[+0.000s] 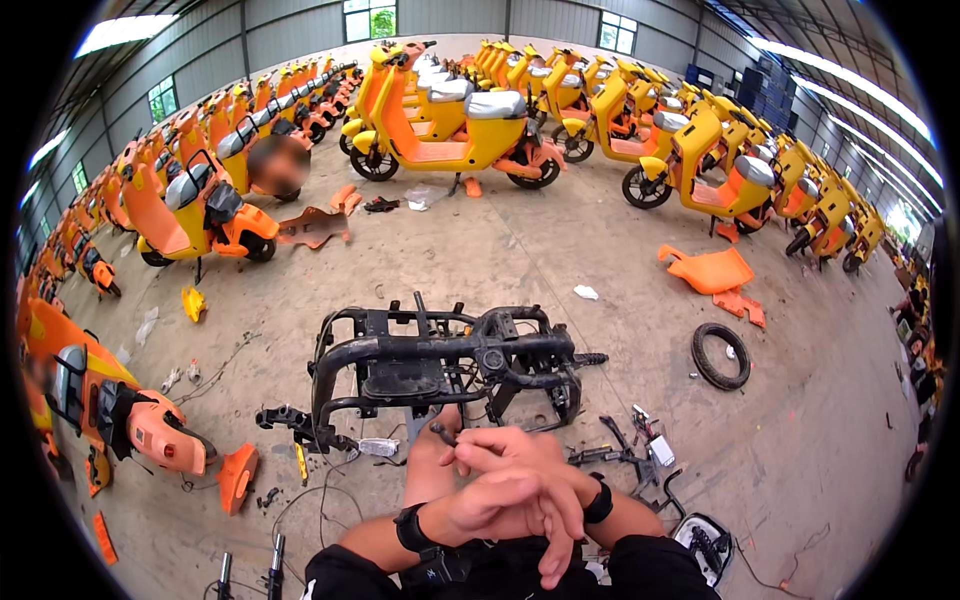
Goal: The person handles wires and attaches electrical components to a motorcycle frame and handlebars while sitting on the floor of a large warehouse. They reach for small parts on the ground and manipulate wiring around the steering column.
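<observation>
My right hand (pixel 510 455) reaches across from the lower right, pinching a small dark metal piece, apparently a bolt (pixel 442 433), between its fingertips. My left hand (pixel 515 505) crosses in front of it, fingers apart and partly bent, holding nothing visible and hiding part of the right palm. Just beyond both hands a bare black scooter frame (pixel 420 348) lies on the floor, with my bare leg (pixel 430 470) beside its near edge. Loose black metal parts (pixel 620 440) and a small white box (pixel 661 450) lie right of the hands.
Rows of yellow-and-orange scooters (pixel 440 140) fill the back and left. Orange panels (pixel 700 268) and a black tyre (pixel 720 380) lie at the right. A partly stripped scooter (pixel 160 435), cables and fork tubes (pixel 275 565) are at the near left.
</observation>
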The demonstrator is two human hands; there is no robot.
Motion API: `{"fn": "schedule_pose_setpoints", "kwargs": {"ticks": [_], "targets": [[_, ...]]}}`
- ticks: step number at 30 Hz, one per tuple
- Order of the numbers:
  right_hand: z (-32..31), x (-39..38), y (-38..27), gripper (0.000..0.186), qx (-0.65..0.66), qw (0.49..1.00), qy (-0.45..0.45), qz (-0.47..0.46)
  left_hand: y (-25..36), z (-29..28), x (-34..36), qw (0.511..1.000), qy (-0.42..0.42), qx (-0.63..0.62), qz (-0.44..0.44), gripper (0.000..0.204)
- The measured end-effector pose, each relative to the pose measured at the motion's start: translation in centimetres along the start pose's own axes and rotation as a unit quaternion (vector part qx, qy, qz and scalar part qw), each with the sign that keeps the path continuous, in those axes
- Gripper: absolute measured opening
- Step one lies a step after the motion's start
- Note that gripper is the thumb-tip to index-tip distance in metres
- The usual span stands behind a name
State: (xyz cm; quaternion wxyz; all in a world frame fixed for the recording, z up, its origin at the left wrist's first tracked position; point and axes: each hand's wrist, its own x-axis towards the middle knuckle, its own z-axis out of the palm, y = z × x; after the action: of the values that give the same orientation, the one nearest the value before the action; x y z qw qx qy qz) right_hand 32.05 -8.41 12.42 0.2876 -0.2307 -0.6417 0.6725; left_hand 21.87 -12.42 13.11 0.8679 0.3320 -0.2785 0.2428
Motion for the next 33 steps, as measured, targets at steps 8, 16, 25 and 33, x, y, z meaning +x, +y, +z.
{"fn": "schedule_pose_setpoints", "kwargs": {"ticks": [8, 16, 25, 33], "targets": [[-1.6, -2.2, 7.1, 0.031, 0.234, 0.958, 0.129, 0.101, 0.8, -3.3, -8.7, 0.938, 0.305, 0.033, 0.160, 0.051], [-9.5, -8.7, 9.1, 0.033, 0.362, 0.877, 0.314, 0.028, 6.1, 0.5, -20.0, 0.740, 0.439, 0.104, 0.499, 0.039], [-25.7, -31.5, 11.6, 0.017, 0.241, 0.634, 0.717, -0.161, 4.8, 6.9, -34.2, 0.484, 0.526, 0.183, 0.675, 0.033], [-33.1, -68.9, 0.7, 0.021, 0.170, 0.362, 0.855, -0.330, 3.1, 8.6, -37.6, 0.406, 0.615, 0.196, 0.647, 0.031]]}}
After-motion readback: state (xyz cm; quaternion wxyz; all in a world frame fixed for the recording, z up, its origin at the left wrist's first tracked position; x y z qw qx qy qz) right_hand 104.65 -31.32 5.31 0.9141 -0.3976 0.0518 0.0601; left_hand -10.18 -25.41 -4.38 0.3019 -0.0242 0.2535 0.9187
